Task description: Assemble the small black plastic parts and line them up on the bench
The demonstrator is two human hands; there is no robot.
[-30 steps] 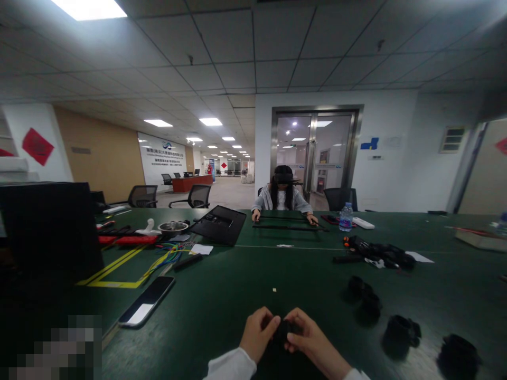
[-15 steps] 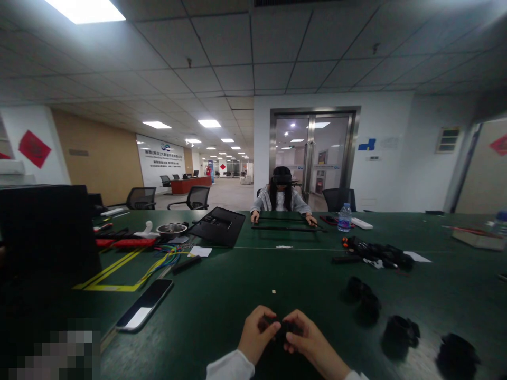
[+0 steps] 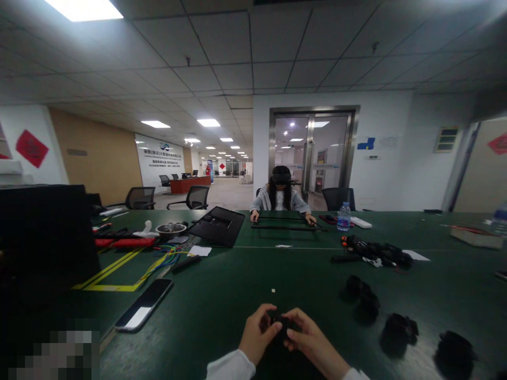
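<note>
Low in the view, my left hand (image 3: pixel 257 331) and my right hand (image 3: pixel 309 338) meet over the green table (image 3: pixel 222 295). Between their fingertips they pinch a small dark part (image 3: pixel 281 320); the fingers cover most of it, so its kind does not show. Both hands are closed on it, thumbs facing each other. Just beyond them lies a tiny pale square (image 3: pixel 273 291). To the right, several black rounded parts sit in a slanting row, among them one (image 3: pixel 401 328) near my right hand and another (image 3: pixel 455 348) closer to the table's front edge.
A phone (image 3: pixel 144 306) lies on the left, near coloured wires (image 3: pixel 168 258) and a metal bowl (image 3: pixel 171 229). A black panel (image 3: pixel 217 226) is behind them. Across the table a person (image 3: pixel 282 198) in a headset holds a dark frame (image 3: pixel 285 228). A water bottle (image 3: pixel 344 216) stands right.
The dark part has turned slightly between my fingertips, and my hands have shifted very little. The view has moved slightly; the person opposite keeps the same pose.
</note>
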